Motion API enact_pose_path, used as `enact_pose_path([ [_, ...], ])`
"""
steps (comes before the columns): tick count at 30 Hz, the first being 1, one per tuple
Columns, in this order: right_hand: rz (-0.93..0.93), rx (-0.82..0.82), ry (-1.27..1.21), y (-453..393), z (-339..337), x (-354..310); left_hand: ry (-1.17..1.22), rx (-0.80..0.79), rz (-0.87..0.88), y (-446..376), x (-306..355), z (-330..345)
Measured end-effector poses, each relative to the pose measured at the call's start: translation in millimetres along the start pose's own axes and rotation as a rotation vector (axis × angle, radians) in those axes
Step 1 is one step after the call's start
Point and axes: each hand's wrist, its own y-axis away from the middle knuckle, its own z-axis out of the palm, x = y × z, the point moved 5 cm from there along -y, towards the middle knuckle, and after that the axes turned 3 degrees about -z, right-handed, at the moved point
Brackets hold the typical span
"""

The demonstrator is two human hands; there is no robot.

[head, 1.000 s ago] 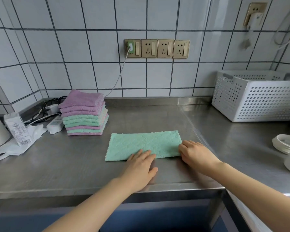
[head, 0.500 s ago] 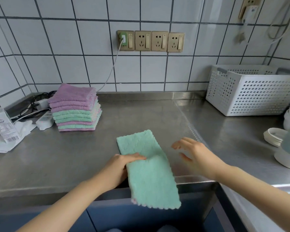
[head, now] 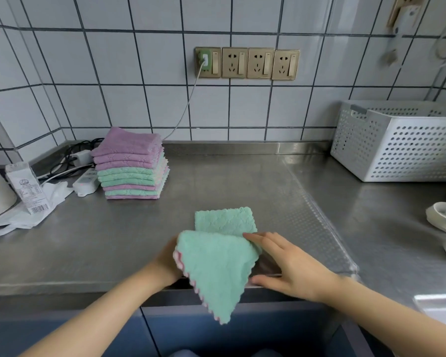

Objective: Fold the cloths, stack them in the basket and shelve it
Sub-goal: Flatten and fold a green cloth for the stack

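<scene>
Left hand (head: 166, 264) grips the green cloth (head: 216, 264) mid-fold at the counter (head: 113, 240) edge; right hand (head: 291, 269), fingers straight, touches its side.

Fluffy matt cloth (head: 216, 266), brushed steel counter (head: 229, 181), seemingly plastic perforated basket (head: 402, 150).

Green cloth (head: 216, 264) between both hands, left grip apparently hidden

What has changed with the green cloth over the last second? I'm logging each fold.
The green cloth, flat and lengthwise before, was turned; the left hand now lifts its near half over the far half, while the right hand touches its edge. The folded stack and basket stayed put.
</scene>
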Motion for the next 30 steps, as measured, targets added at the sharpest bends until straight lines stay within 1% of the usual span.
enact_pose_path([
  [2,0.029,0.049,-0.017,-3,0,3,-0.003,-0.045,0.046,0,0,-2],
  [3,0.039,0.067,-0.019,-5,0,4,-0.005,-0.042,0.072,1,-1,-3],
  [5,0.041,0.081,0.015,-10,3,4,-0.050,-0.030,0.068,0,4,-4],
  [6,0.029,0.090,0.044,-12,3,2,0.016,-0.020,0.051,2,6,-5],
  [7,0.005,0.111,0.070,-15,2,-1,0.081,-0.037,0.040,6,4,-5],
  [8,-0.029,0.135,0.080,-17,0,-5,0.090,-0.077,0.066,1,-3,0],
  [9,-0.071,0.153,0.076,-18,-2,-7,0.079,-0.133,0.110,-2,-5,5],
  [10,-0.120,0.159,0.076,-18,-3,-8,0.081,-0.149,0.179,-2,-1,5],
  [12,-0.210,0.141,0.074,-10,-1,-4,-0.014,-0.107,0.379,-2,-10,3],
  [14,-0.240,0.089,0.049,2,5,3,-0.184,-0.056,0.556,-3,-26,7],
  [16,-0.243,0.034,0.020,13,8,4,-0.267,-0.002,0.627,-2,-38,10],
  [18,-0.233,-0.008,-0.026,19,6,2,-0.285,0.073,0.642,0,-45,9],
  [19,-0.203,-0.031,-0.069,20,5,2,-0.258,0.127,0.623,-2,-48,7],
  [20,-0.133,-0.049,-0.143,19,4,3,-0.212,0.184,0.604,-2,-48,5],
  [21,-0.015,-0.047,-0.246,16,2,6,-0.151,0.232,0.543,-3,-47,2],
  [23,0.262,0.057,-0.453,4,-3,15,-0.026,0.264,0.385,-9,-37,-4],
  [24,0.387,0.123,-0.504,-5,-5,22,0.021,0.258,0.299,-16,-31,-7],
  [25,0.498,0.160,-0.535,-15,-5,28,0.073,0.246,0.188,-24,-28,-10],
  [27,0.696,0.164,-0.589,-34,-3,37,0.158,0.200,-0.023,-40,-28,-11],
  [28,0.776,0.146,-0.579,-42,-1,41,0.146,0.196,-0.082,-45,-28,-11],
  [30,0.875,0.100,-0.449,-51,3,48,0.044,0.216,-0.115,-51,-27,-10],
])
